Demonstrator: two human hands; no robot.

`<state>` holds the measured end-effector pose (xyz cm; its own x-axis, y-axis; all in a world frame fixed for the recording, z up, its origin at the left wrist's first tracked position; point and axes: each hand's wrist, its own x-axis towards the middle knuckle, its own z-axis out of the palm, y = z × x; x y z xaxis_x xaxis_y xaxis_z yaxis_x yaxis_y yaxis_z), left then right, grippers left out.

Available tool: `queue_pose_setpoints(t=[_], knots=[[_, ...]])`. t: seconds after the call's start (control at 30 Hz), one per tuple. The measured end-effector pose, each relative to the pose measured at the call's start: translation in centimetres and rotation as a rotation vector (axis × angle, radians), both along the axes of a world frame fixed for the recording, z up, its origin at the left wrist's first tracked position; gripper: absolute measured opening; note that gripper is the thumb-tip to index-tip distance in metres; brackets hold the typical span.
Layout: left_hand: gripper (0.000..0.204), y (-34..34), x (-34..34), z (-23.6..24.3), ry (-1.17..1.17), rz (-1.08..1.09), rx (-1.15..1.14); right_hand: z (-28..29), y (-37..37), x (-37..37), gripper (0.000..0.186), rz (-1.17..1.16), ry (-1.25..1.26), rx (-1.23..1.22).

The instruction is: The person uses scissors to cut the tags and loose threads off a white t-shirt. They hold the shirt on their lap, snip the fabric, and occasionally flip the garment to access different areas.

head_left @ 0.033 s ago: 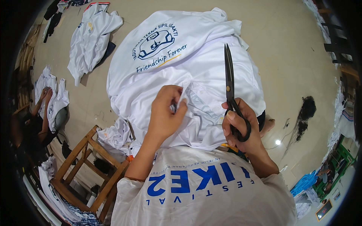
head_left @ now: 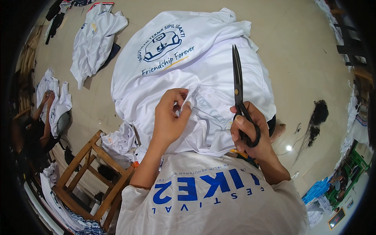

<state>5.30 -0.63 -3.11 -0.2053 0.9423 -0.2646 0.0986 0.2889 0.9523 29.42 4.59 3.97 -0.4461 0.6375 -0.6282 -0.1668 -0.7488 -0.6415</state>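
The left hand (head_left: 170, 117) pinched a fold of a white shirt (head_left: 184, 76) bunched mid-frame; the right hand (head_left: 252, 131), right of center, gripped black scissors (head_left: 236, 92), blades upward. A wooden stool (head_left: 76, 162) stood lower left.

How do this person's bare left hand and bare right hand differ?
The left hand pinches a fold of white cloth, while the right hand holds black metal scissors. The left hand is nearer the cloth's middle; the right hand is nearer its right side. Both are bare.
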Motion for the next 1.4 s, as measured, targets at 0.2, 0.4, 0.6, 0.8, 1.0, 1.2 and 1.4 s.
queue_pose_setpoints(t=[0.2,0.4,0.6,0.8,1.0,1.2,1.4], knots=[[0.017,0.6,-0.5,-1.0,-0.201,0.065,-0.03,0.6,0.6,-0.2,0.035,0.188,-0.054,-0.044],[0.023,1.9,0.1,-0.2,0.247,-0.037,0.157,0.4,0.0,0.2,0.035,0.176,-0.091,-0.062],[0.021,2.3,0.4,1.0,0.463,-0.093,0.076,0.0,-0.4,0.1,0.036,0.13,-0.1,-0.012],[0.008,2.9,-0.3,-0.9,0.441,-0.054,0.168,0.1,-0.4,0.2,0.035,0.122,-0.055,-0.035],[0.014,3.2,-1.1,-1.3,0.135,-0.009,-0.034,1.2,-0.1,0.9,0.034,0.34,-0.004,-0.273],[0.014,3.4,-1.1,-2.3,0.099,-0.023,0.1,1.4,-0.8,1.0,0.041,0.397,-0.026,-0.357],[0.014,3.4,-1.0,-1.6,0.187,-0.031,0.066,1.8,-0.5,1.0,0.043,0.377,0.014,-0.402]])
